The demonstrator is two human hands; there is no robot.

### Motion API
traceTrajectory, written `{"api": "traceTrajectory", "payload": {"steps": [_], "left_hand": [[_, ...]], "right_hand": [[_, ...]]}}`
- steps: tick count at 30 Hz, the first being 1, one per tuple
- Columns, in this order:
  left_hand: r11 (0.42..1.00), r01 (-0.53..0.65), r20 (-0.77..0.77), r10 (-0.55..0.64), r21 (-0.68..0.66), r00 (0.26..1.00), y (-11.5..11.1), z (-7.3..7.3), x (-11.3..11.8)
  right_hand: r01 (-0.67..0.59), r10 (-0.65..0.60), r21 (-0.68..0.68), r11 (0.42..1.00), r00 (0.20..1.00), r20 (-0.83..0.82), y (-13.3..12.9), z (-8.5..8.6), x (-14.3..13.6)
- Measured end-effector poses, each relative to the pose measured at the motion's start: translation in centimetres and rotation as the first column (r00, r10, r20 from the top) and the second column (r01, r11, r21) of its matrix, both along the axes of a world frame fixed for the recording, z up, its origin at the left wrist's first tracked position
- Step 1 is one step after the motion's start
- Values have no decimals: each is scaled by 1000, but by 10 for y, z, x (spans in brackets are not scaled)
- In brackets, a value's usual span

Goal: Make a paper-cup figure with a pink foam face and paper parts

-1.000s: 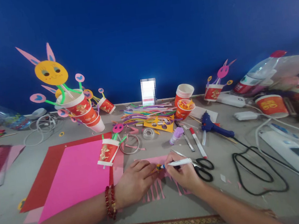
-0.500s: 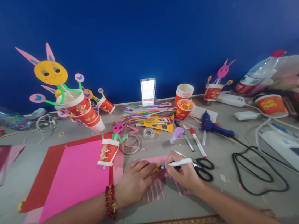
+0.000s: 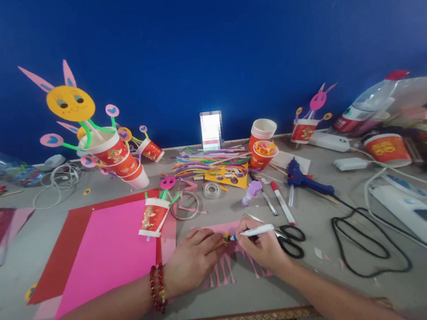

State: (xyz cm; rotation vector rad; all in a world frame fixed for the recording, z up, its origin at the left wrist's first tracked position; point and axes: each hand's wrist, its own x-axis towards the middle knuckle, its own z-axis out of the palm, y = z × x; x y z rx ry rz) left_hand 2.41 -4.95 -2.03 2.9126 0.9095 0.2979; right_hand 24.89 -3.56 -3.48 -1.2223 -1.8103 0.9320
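Note:
My right hand (image 3: 263, 249) is closed around a white marker (image 3: 257, 230), its blue tip touching or just over a small yellow paper piece (image 3: 226, 238) with a dark patch. From the other side, my left hand (image 3: 193, 261) pins that piece with its fingertips, the fingers pressed together. Underneath both hands lies a pink paper strip (image 3: 220, 227) cut into fringes along its near edge. Black-handled scissors (image 3: 292, 238) lie beside my right hand, their blades partly hidden by it. A small paper cup figure (image 3: 154, 217) with a pink face stands tilted beyond my left hand.
Pink sheets (image 3: 112, 252) lie at left. Behind are a tape roll (image 3: 211, 190), pipe cleaners (image 3: 213, 157), a glue stick (image 3: 252, 192), a red-capped marker (image 3: 282, 203) and stacked cups (image 3: 263, 130). A blue glue gun (image 3: 307, 180) trails its cord at right, near a power strip (image 3: 410, 220).
Both hands keep nearly the same position, with the marker tip still at the yellow piece. The view has shifted very slightly.

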Motion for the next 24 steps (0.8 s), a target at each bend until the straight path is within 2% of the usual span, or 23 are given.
{"api": "traceTrajectory", "payload": {"steps": [20,24], "left_hand": [[998,-6,19,7,-55,1000,-1,0,0],[998,-9,17,10,-59,1000,-1,1,1]], "right_hand": [[16,-16,-10,1000,1000,5,1,-2,-1],[41,-41,-5,999,998,-57,0,-4,-1]]}}
